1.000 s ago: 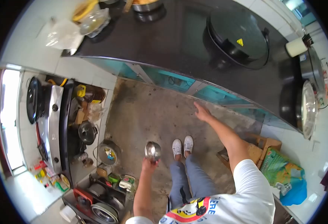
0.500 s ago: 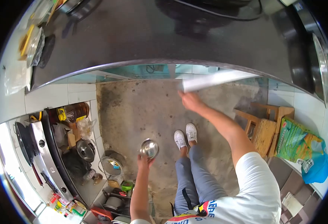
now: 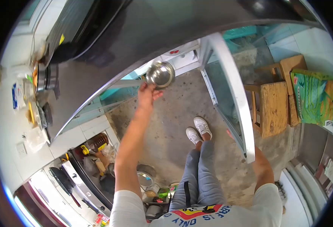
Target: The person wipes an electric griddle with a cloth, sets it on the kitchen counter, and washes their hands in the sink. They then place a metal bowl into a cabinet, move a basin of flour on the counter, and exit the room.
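Observation:
My left hand (image 3: 148, 92) holds a shiny metal bowl (image 3: 160, 74) by its near edge, at the front of the opened cabinet under the dark counter. A glass cabinet door with a white frame (image 3: 236, 90) stands swung out over the floor. Behind that door is my right hand (image 3: 230, 134); only some fingertips show past the frame, so its grip is hidden. White objects with a red mark (image 3: 181, 56) are visible inside the cabinet.
A dark countertop (image 3: 166, 26) spans the top. Wooden stools (image 3: 274, 109) and a green bag (image 3: 314, 100) are on the right. At lower left are a stove (image 3: 84, 185), a bucket (image 3: 145, 179) and kitchenware. My feet are on the floor (image 3: 174, 125).
The cabinet door has swung wide open. My left hand has moved the bowl forward to the cabinet opening. My right hand has come back behind the door, and the view has turned.

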Tool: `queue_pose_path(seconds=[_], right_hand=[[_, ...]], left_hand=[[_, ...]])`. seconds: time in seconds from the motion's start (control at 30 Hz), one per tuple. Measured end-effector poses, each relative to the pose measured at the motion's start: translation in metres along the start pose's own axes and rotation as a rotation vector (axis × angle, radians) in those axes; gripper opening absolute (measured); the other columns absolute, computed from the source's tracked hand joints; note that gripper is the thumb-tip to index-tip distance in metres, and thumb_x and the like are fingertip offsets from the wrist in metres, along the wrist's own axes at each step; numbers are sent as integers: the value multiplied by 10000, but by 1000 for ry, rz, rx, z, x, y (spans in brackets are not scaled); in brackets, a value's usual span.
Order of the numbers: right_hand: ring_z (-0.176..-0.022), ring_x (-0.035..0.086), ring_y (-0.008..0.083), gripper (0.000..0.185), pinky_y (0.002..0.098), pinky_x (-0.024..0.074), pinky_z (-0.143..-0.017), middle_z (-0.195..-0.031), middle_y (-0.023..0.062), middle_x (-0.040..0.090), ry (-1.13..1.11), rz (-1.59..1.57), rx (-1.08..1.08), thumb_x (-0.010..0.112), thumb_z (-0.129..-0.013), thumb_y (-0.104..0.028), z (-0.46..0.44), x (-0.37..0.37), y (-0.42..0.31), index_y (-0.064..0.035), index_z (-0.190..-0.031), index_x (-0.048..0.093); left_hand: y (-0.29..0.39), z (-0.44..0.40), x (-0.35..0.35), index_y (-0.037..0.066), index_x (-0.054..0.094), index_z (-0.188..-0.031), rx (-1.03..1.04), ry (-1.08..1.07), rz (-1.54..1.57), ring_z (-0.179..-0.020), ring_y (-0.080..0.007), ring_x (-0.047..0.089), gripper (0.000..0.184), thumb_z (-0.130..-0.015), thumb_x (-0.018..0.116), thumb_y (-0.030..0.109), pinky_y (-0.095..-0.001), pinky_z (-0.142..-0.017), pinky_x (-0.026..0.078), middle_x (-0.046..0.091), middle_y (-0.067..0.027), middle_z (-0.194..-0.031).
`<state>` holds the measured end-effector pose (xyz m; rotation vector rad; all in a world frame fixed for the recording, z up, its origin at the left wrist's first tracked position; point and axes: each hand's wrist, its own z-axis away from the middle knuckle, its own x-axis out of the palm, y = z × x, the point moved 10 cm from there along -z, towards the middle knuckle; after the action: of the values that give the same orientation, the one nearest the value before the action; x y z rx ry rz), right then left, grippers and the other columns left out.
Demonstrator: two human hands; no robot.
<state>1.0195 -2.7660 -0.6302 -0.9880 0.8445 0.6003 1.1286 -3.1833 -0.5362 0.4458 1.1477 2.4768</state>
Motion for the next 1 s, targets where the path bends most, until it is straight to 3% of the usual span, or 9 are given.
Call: queue_pose_path(seconds=[0.17, 0.3, 0.37, 0.5, 0.57, 0.73, 0.8, 0.87, 1.0], right_hand=[[-994, 573, 288, 414, 347, 526, -772, -1265, 95, 491, 173, -58, 142, 534, -806, -101, 17, -15, 42, -60, -1218, 521], [-1070, 556, 273, 466, 343, 502, -820, -1241, 126, 523, 507, -177, 361, 608, -801, -172, 31, -19, 62, -25, -1227, 489], [-1085, 556, 273, 539, 365, 503, -816, -1240, 153, 520, 576, -481, 489, 645, -798, -226, 35, -11, 66, -13, -1250, 443], [-1072, 571, 314, 690, 421, 557, -739, -1347, 200, 416, 101, -1570, 780, 627, -848, -292, 7, 43, -23, -52, -1396, 283], [-1009, 599, 317, 557, 423, 582, -652, -1264, 192, 483, 220, -1867, 646, 588, -887, -269, -33, -9, -72, -55, -1340, 345], [-852, 651, 277, 373, 382, 592, -547, -1153, 148, 536, 224, -1794, 526, 502, -904, -127, -99, -34, -108, -58, -1255, 396], [-790, 660, 277, 326, 377, 592, -533, -1090, 158, 567, 255, -1688, 575, 430, -897, -59, -98, -36, -106, -49, -1222, 418], [-749, 662, 283, 311, 373, 591, -527, -1038, 173, 585, 106, -1651, 666, 408, -904, -67, -88, -20, -109, -39, -1213, 422], [-654, 661, 286, 290, 362, 586, -515, -906, 206, 617, -108, -1489, 825, 369, -922, -97, -58, 13, -118, -13, -1195, 421]], left_hand=[[40, -54, 41, -26, 464, -983, 13, 38, -98, -698, -257, 658, 172, -830, 502, 43, -305, -558, 564, 598, -149, -860], [22, -65, 51, -22, 465, -961, 46, 38, -183, -675, -269, 656, 156, -817, 505, 25, -296, -533, 561, 599, -153, -806], [-7, -56, 47, -52, 445, -1083, 22, 100, -186, -569, -226, 644, 326, -769, 530, -43, -277, -454, 550, 622, -165, -793], [-56, -12, 63, -41, 511, -1048, 120, -94, -563, -533, -198, 628, 343, -732, 626, 26, -278, -422, 516, 616, -129, -763], [-84, 12, 58, -32, 547, -1027, 177, -155, -812, -488, -182, 599, 328, -723, 646, 43, -290, -423, 492, 604, -127, -737], [-46, 82, 84, 8, 521, -1171, 165, -492, -885, -728, -248, 666, 500, -768, 670, 264, -342, -570, 531, 603, -207, -988], [39, 82, 60, 25, 503, -1226, 829, -2, -1512, -849, -286, 657, 561, -804, 619, 376, -373, -665, 542, 572, -218, -1113], [124, 83, 37, 62, 449, -1287, 515, 144, -1832, -798, -316, 659, 524, -854, 554, 337, -397, -655, 553, 604, -209, -1084], [120, 18, -57, 50, 486, -1203, 457, 233, -1967, -795, -309, 661, 406, -843, 547, 227, -388, -634, 550, 545, -184, -1171]])
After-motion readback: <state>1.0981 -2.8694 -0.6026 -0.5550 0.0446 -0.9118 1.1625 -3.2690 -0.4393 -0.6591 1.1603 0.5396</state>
